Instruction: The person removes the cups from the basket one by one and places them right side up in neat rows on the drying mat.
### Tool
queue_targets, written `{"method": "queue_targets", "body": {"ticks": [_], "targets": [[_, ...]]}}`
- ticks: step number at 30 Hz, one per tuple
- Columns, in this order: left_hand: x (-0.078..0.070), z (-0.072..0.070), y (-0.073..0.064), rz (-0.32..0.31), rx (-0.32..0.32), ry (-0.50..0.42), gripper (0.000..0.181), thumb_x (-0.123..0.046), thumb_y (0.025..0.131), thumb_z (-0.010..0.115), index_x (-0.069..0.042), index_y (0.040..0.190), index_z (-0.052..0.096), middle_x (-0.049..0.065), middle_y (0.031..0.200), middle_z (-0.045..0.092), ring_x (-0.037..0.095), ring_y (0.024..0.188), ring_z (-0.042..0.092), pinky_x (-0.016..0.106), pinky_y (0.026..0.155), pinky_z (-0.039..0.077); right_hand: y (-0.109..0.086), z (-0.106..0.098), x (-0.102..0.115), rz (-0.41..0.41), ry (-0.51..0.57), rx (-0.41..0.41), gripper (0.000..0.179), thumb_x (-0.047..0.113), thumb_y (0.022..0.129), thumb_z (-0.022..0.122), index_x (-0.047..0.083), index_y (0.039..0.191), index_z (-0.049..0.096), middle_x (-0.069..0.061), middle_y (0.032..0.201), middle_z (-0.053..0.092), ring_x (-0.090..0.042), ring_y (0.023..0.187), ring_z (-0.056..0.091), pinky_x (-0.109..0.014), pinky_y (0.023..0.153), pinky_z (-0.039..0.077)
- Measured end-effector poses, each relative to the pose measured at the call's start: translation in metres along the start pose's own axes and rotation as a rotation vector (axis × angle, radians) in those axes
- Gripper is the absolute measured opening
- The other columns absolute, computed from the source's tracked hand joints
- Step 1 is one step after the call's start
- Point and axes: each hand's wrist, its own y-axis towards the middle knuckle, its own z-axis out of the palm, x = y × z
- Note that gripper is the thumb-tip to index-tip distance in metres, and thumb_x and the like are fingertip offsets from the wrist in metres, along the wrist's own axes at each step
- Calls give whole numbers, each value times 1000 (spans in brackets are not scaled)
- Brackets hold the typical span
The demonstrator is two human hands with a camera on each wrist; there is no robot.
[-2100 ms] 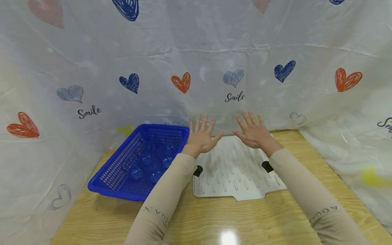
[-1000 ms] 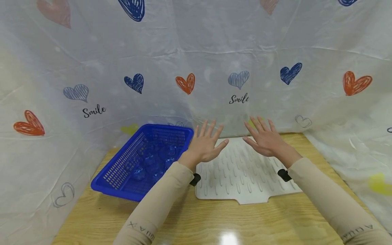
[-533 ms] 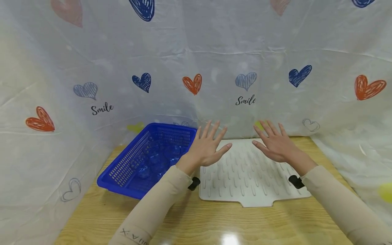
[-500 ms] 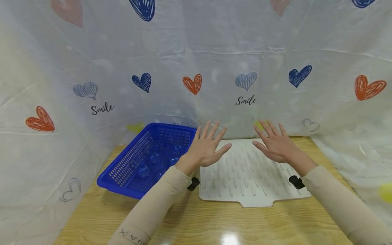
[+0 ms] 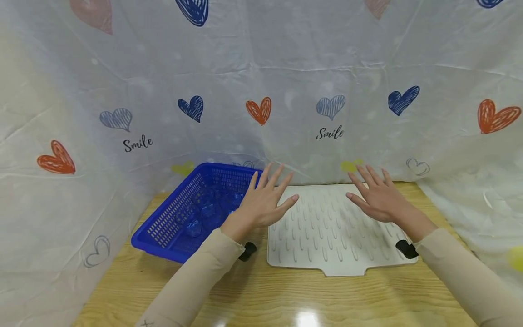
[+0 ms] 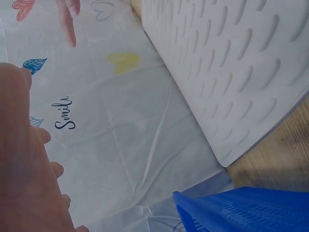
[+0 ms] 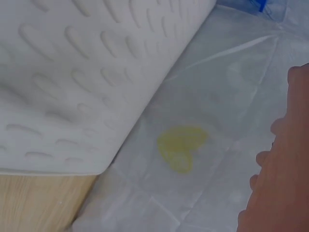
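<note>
My left hand [image 5: 261,202] hovers with spread fingers between a blue plastic basket [image 5: 153,243] and a white tray with raised oblong ridges [image 5: 318,227]. It overlaps the basket's right rim in the head view and holds nothing. Over the tray's right side, my right hand [image 5: 377,197] is also spread flat, palm down and bare of any object. Several clear, rounded glass-like pieces [image 5: 194,227] lie inside the basket, tinted blue by it. In the left wrist view, the tray [image 6: 207,72] and the basket's corner [image 6: 241,208] show beside the hand.
Everything stands on a wooden table [image 5: 261,297]. Behind and at both sides hangs a pale sheet [image 5: 229,54] printed with hearts and "Smile". A small black wrist device [image 5: 247,251] sits under the left wrist, another black device [image 5: 406,249] under the right.
Both hands stay spread and have drifted apart, the right one further to the right. The head view has shifted, so basket and tray appear further right. Nothing was picked up.
</note>
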Motion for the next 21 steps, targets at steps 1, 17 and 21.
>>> {"method": "queue_targets", "body": {"ticks": [1, 17, 21], "targets": [[1, -1, -2, 3, -2, -12, 73, -69, 104, 21, -33, 166, 5, 1, 173, -4, 33, 158, -8, 62, 124, 4, -2, 0, -1, 1, -1, 1, 70, 49, 110, 36, 7, 164, 21, -23, 169, 9, -47, 155, 6, -68, 120, -3], [20, -12, -28, 9, -14, -63, 71, -67, 105, 21, -31, 166, 13, 4, 173, 4, 35, 158, -6, 63, 124, 3, -30, 4, -12, 15, 7, 22, 72, 49, 110, 38, 6, 164, 20, -26, 168, 10, -49, 154, 5, -71, 119, -3], [27, -14, -34, -15, -29, -69, 70, -66, 105, 24, -32, 166, 14, 2, 173, 4, 33, 158, -6, 62, 124, 2, -37, 7, -17, 17, 7, 17, 73, 51, 110, 36, 7, 164, 18, -26, 168, 10, -49, 154, 6, -70, 119, -3]]}}
